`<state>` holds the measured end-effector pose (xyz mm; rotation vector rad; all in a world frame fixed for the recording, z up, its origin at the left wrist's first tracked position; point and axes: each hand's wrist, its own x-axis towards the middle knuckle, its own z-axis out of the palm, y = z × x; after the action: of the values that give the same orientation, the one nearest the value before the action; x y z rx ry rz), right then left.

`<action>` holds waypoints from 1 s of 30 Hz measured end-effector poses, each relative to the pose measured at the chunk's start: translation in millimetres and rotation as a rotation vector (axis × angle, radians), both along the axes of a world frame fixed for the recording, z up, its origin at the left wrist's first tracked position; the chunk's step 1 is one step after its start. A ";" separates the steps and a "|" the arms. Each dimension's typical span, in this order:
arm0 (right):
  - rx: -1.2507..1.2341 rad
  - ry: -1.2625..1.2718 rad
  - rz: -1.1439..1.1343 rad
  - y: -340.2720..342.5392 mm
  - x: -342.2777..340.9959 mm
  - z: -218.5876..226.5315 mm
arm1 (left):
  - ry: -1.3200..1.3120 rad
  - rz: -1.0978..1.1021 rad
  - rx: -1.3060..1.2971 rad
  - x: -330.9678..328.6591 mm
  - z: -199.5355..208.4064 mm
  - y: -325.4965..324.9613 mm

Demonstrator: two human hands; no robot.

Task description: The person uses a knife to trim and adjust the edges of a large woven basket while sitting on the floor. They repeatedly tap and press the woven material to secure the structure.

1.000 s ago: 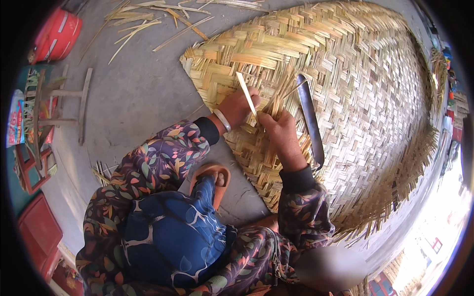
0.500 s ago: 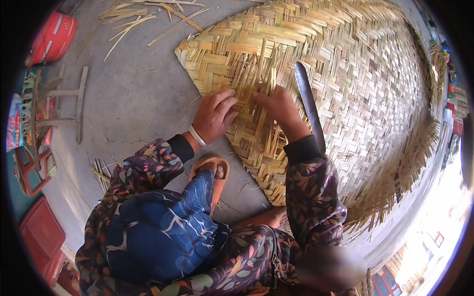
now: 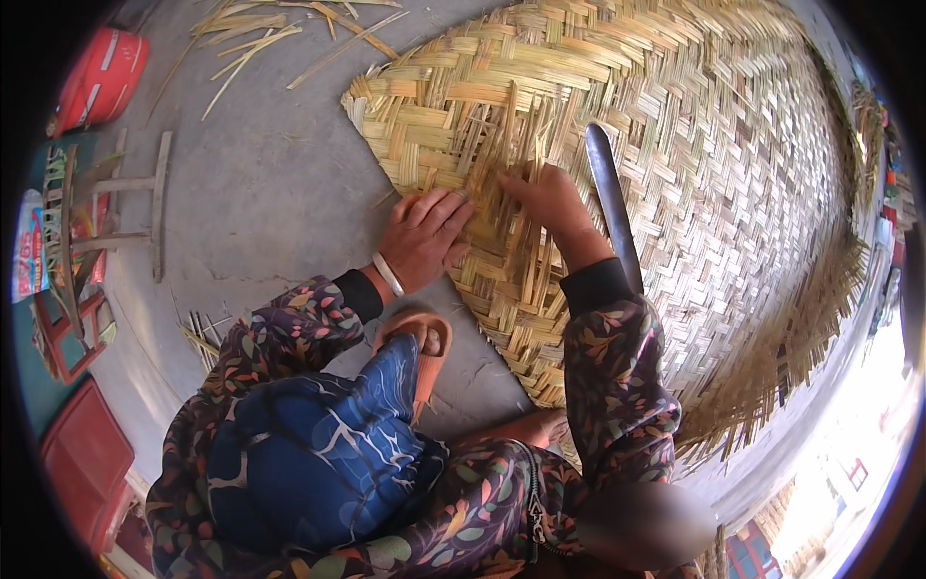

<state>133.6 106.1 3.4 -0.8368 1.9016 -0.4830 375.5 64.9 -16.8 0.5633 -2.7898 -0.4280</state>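
A large mat (image 3: 733,193) woven from flat, pale yellow-brown strips lies before me, its pointed corner toward the left. My left hand (image 3: 424,236), with a white bangle at the wrist, lies on the mat's near left edge, fingers outstretched over the weave. Farther right, my right hand (image 3: 558,207) closes round upright loose strips (image 3: 536,154), thumb toward the left; its other fingertips are hidden. Between the hands several strips stand loose from the weave. A long dark blade (image 3: 610,193) with a rounded tip lies on the mat, just right of my right hand.
Cut strips (image 3: 256,48) are scattered on the grey floor at the far left. A red bucket (image 3: 111,77), a wooden frame (image 3: 159,203) and a red chair-like object (image 3: 87,449) stand along the left. My sandalled foot (image 3: 420,347) is close to the mat's near edge.
My left hand's fingers have stretched out flatter over the mat's edge. The right hand has shifted slightly right and down, and the strips beside it lean differently. The blade still lies on the mat.
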 end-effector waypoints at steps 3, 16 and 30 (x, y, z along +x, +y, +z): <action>-0.094 0.164 0.031 -0.5 10.2 -5.3 | 0.032 0.011 0.026 1.1 -2.3 -0.5; -0.226 -0.476 -0.455 15.0 20.0 -25.2 | 0.043 0.023 -0.004 -3.0 -4.4 4.8; -0.166 -0.388 -0.456 19.9 16.5 -15.4 | -0.002 0.013 -0.072 -6.7 -3.1 4.6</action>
<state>150.1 126.0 -12.0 -0.3656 1.6945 -1.0158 368.9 69.5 -19.8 0.5649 -2.7889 -0.3231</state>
